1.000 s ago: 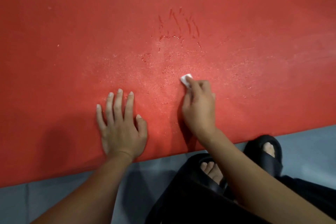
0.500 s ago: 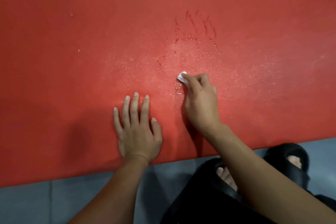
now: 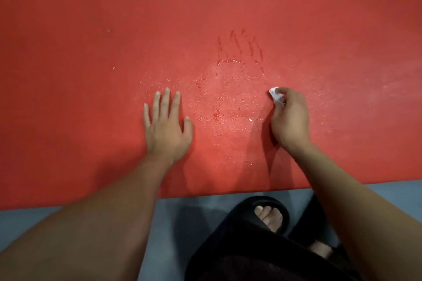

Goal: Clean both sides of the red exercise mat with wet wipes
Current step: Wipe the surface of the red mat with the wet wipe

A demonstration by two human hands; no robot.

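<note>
Pinched in the right hand (image 3: pixel 288 118), a small balled wipe (image 3: pixel 276 96) touched the mat (image 3: pixel 91 29), which lay flat on the floor; the left hand (image 3: pixel 166 128) pressed flat, fingers straight. So small a wad could smear wet patches rather than lift dirt.

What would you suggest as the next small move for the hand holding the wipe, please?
Probably drag the wet wipe left with the right hand, across the damp patch toward the flat left hand bracing the red mat; droplets and streaks show there.
</note>
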